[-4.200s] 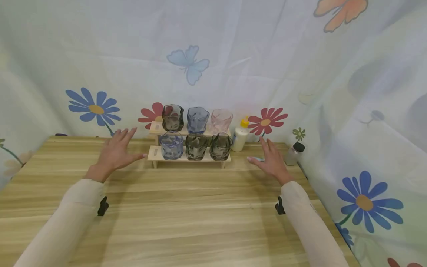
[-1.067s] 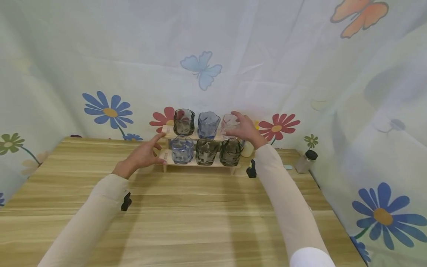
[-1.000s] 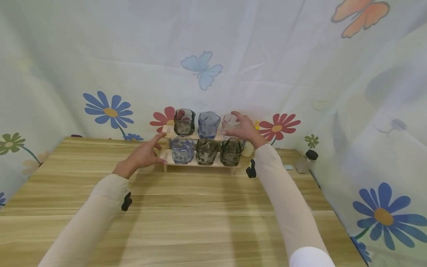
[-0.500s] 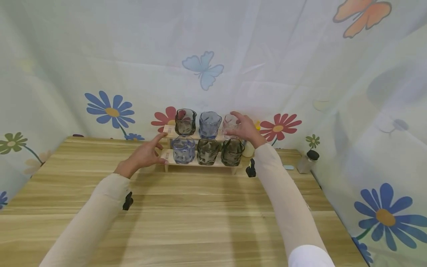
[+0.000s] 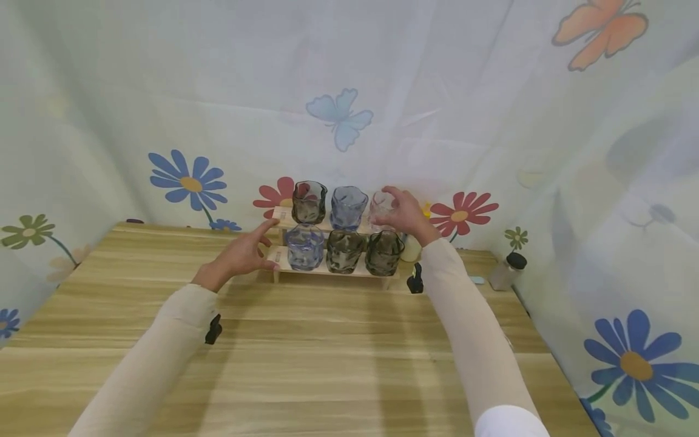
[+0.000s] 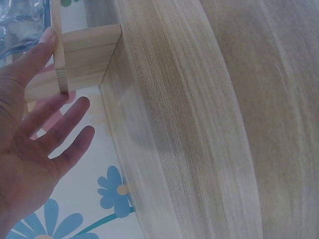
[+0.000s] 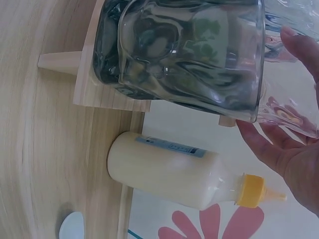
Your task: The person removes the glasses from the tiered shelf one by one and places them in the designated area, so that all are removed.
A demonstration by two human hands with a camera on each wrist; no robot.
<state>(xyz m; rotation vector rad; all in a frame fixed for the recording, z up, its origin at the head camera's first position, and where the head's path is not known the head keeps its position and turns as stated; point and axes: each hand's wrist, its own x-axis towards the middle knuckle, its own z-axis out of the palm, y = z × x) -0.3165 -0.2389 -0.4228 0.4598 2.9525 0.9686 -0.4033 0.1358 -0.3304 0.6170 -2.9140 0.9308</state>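
In the head view a two-tier wooden stand [image 5: 277, 257] bears two rows of wavy glasses. My right hand [image 5: 408, 213] holds the clear pink glass [image 5: 380, 206] at the top right, thumb in front and fingers round the far side; the glass appears to rest on the upper tier. My left hand [image 5: 243, 252] is at the stand's left end, thumb against the lower tier and index fingertip by the upper tier. In the left wrist view its other fingers [image 6: 75, 114] are spread loosely. A blue glass [image 5: 304, 247] is closest to it. Dark glasses [image 5: 345, 250] fill the lower row's right.
Right of the stand is a white bottle with a yellow cap [image 7: 169, 169], partly behind my right hand in the head view. A black-lidded jar [image 5: 508, 271] and a small pale-blue object [image 5: 477, 280] lie further right. A flowered curtain [image 5: 218, 91] hangs behind the table [image 5: 306, 364].
Since the oldest frame both hands have moved inward, the left to the stand's end, the right onto the pink glass. Over the last second they hold their places; the view shifts slightly.
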